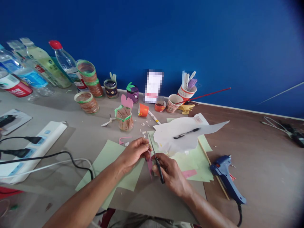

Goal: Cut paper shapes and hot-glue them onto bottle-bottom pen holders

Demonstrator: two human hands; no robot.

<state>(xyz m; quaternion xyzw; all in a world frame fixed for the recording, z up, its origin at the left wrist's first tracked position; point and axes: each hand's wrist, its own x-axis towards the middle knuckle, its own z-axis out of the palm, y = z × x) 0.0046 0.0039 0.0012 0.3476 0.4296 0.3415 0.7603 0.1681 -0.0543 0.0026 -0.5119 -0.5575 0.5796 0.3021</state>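
Note:
In the middle of the table my left hand (137, 148) pinches a piece of pink paper (149, 165), whose lower end hangs down between my hands. My right hand (169, 172) is closed around the black handles of a pair of scissors (153, 147). The blades point up and away from me, right beside the pink paper; whether they touch it I cannot tell. Green paper sheets (108, 163) lie under and around my hands. A pink scrap (189, 174) rests on the green paper to the right, with small white and pink cuttings beyond my left hand.
A glue gun (228, 177) lies at right beside a thin wooden stick. Torn white paper (178, 133) carries a black pen (187, 133). Behind stand decorated cups (124, 118), paper cups (174, 103) and a phone. Bottles (45, 63) and a power strip (35, 148) with cables occupy the left.

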